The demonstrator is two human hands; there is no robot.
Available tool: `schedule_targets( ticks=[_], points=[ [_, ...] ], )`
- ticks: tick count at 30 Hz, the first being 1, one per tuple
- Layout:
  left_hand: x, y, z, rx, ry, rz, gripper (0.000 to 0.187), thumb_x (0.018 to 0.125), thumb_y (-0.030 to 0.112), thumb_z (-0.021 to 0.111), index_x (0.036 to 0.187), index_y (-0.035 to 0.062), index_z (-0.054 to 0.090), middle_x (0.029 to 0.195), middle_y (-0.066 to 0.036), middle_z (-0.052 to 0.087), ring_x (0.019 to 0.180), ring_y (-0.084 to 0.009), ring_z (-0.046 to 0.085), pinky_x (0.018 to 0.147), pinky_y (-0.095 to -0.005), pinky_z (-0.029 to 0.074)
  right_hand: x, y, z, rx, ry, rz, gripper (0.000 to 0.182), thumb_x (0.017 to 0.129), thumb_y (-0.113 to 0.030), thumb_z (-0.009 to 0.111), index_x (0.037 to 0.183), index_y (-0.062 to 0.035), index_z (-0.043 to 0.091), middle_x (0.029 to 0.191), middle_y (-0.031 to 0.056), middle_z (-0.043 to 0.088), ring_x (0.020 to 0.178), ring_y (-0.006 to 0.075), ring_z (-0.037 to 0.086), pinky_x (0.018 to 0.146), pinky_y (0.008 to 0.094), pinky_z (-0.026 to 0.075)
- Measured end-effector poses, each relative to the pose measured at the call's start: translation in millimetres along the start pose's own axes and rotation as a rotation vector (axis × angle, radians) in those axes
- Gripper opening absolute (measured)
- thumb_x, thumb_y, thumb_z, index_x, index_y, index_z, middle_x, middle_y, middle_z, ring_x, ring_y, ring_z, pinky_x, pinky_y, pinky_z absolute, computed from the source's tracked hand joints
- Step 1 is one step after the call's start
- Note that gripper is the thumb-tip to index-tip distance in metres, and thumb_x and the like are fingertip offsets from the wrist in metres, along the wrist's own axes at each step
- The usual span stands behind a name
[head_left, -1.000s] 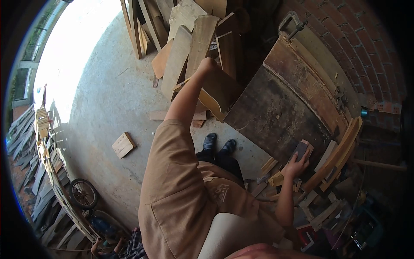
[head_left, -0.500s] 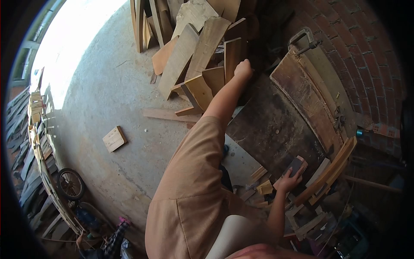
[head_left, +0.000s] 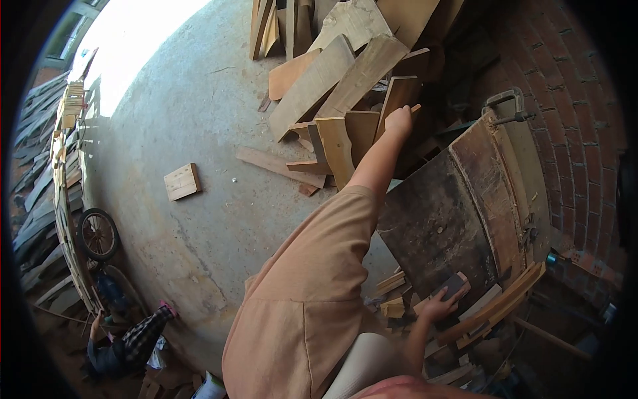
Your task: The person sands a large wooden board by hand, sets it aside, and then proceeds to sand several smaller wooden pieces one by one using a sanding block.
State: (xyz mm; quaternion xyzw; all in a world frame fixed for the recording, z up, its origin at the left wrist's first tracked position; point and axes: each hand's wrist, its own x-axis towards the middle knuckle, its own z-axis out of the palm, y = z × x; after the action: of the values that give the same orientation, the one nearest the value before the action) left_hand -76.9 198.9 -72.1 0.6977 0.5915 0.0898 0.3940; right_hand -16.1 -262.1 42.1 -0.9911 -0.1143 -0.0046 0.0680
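My left arm, in a tan sleeve, reaches out to a pile of wooden boards. My left hand point(head_left: 399, 121) is closed on the edge of an upright brown board point(head_left: 400, 93) in that pile. My right hand point(head_left: 438, 307) lies low at the right on a worn dark tabletop point(head_left: 432, 226). Its fingers are wrapped over a small dark block point(head_left: 454, 284) at the table's near edge.
Planks lean and lie in a heap point(head_left: 332, 73) on the concrete floor. A small square board point(head_left: 181, 181) lies alone on the floor. Curved wooden strips point(head_left: 498, 307) and offcuts crowd the table's right end. A brick wall point(head_left: 578, 100) stands behind. A wheel point(head_left: 98, 234) and a crouching person point(head_left: 126, 332) are at the lower left.
My left hand has shifted from one board in the pile to another nearer the table. The view has swung with it. My right hand stays on the small block.
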Motion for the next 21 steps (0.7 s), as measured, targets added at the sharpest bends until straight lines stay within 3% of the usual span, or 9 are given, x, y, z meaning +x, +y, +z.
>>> schedule_targets(
  ticks=[6,8,10,12,16,18,21],
  points=[
    [-14.8,-53.2,-43.5,-0.048,0.097,-0.139,0.047,0.076,0.028,0.064,0.113,0.0058,0.045,0.111,-0.014,0.052,0.104,-0.0301,0.053,0.085,-0.0407,0.046,3.9,13.1,10.8,0.021,0.058,-0.052,0.054,0.085,-0.031,0.054,0.134,-0.0172,0.035,0.119,0.0236,0.043,0.105,0.038,0.048,0.085,0.0431,0.042],
    [-3.4,-86.0,-48.0,-0.035,-0.062,-0.223,0.047,0.076,0.034,0.064,0.111,0.0031,0.053,0.11,-0.017,0.057,0.102,-0.0299,0.056,0.084,-0.0399,0.046,5.2,17.5,13.0,-0.001,0.043,-0.061,0.055,0.086,-0.032,0.052,0.135,-0.0186,0.033,0.12,0.0235,0.041,0.105,0.0376,0.048,0.084,0.0429,0.043],
    [-6.5,-127.9,-42.0,-0.017,-0.015,-0.091,0.048,0.073,0.039,0.064,0.095,-0.0028,0.061,0.1,-0.024,0.06,0.095,-0.0356,0.057,0.082,-0.041,0.045,6.9,18.9,12.4,-0.02,0.04,-0.056,0.055,0.087,-0.032,0.051,0.136,-0.02,0.032,0.122,0.0234,0.039,0.105,0.0372,0.048,0.083,0.0426,0.044],
    [-20.2,-158.3,-50.9,0.032,-0.204,-0.095,0.049,0.073,0.039,0.063,0.098,-0.0033,0.06,0.102,-0.024,0.059,0.097,-0.0359,0.057,0.082,-0.0407,0.045,6.5,16.4,12.3,-0.004,0.018,-0.022,0.055,0.086,-0.035,0.051,0.136,-0.0204,0.032,0.121,0.0242,0.04,0.106,0.0377,0.048,0.083,0.0433,0.043],
    [-30.9,-264.9,-8.0,0.162,-0.239,-0.172,0.044,0.074,0.038,0.065,0.097,0.0002,0.063,0.105,-0.019,0.06,0.101,-0.0308,0.057,0.084,-0.0392,0.047,7.7,21.9,13.1,-0.013,0.041,-0.021,0.056,0.086,-0.036,0.051,0.136,-0.0205,0.032,0.121,0.0248,0.041,0.106,0.0384,0.047,0.084,0.0437,0.042],
    [-36.6,-309.8,5.8,0.179,-0.255,-0.235,0.041,0.077,0.031,0.062,0.105,0.0014,0.06,0.111,-0.018,0.058,0.104,-0.0293,0.056,0.086,-0.0387,0.046,8.3,21.6,15.7,-0.021,0.045,-0.046,0.056,0.086,-0.036,0.051,0.136,-0.0197,0.032,0.12,0.025,0.042,0.106,0.0389,0.047,0.085,0.0439,0.041],
    [-64.1,-281.7,-27.5,0.255,-0.28,-0.381,0.041,0.08,0.024,0.056,0.115,0.0046,0.051,0.117,-0.017,0.055,0.107,-0.0295,0.054,0.087,-0.0403,0.045,9.2,24.2,16.7,-0.01,0.04,-0.05,0.056,0.086,-0.035,0.051,0.136,-0.0187,0.033,0.12,0.0247,0.042,0.106,0.0389,0.046,0.086,0.0437,0.04]
  ],
)
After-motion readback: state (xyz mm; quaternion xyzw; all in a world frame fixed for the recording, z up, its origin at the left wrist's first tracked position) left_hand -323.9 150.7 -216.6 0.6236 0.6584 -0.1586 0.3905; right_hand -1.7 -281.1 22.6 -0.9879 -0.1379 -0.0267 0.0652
